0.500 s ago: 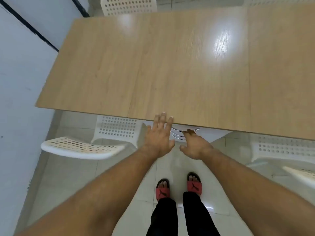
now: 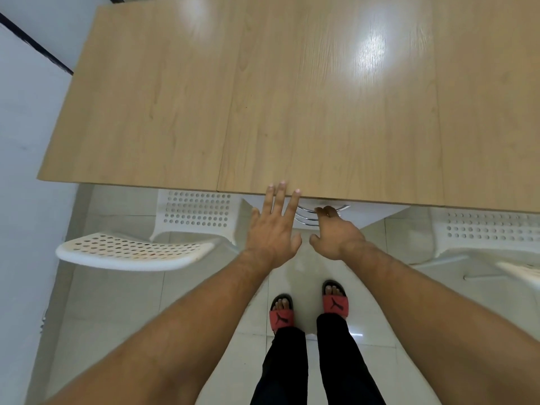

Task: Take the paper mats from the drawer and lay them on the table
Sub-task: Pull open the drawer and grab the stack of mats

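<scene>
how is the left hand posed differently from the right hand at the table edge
The left hand is flat, fingers spread and straight, tips on the table edge; the right hand is curled, fingers hooked on a chrome drawer handle under the edge. The left reaches farther forward than the right. Both are bare and hold no mat.

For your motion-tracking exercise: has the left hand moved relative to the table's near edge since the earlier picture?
No. The left hand lies with fingertips over the table's near edge, beside the drawer handle, as earlier.

left hand (image 2: 270,229) flat, fingers (image 2: 280,197) spread; right hand (image 2: 336,232) curled.
</scene>
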